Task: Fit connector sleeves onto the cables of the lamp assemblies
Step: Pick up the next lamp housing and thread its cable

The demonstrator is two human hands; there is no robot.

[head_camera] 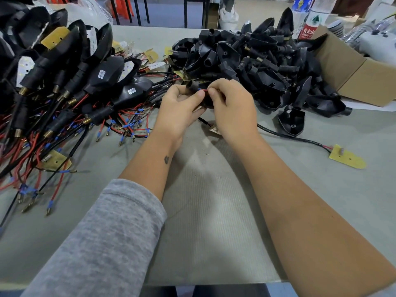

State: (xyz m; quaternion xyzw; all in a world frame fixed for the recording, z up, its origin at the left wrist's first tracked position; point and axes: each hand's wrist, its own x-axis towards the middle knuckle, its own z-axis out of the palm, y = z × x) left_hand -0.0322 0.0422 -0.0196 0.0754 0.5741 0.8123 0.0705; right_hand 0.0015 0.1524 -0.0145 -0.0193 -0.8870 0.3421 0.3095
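So left hand [179,108] grips a black plastic lamp shell [194,87], right hand [232,108] pinches its thin red wire [204,90]; brown cardboard box [351,69] contents hidden.

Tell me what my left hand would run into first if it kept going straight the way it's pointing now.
Probably the pile of empty black lamp housings just beyond your left hand, which grips a black housing. The depth is hard to judge from this head view.
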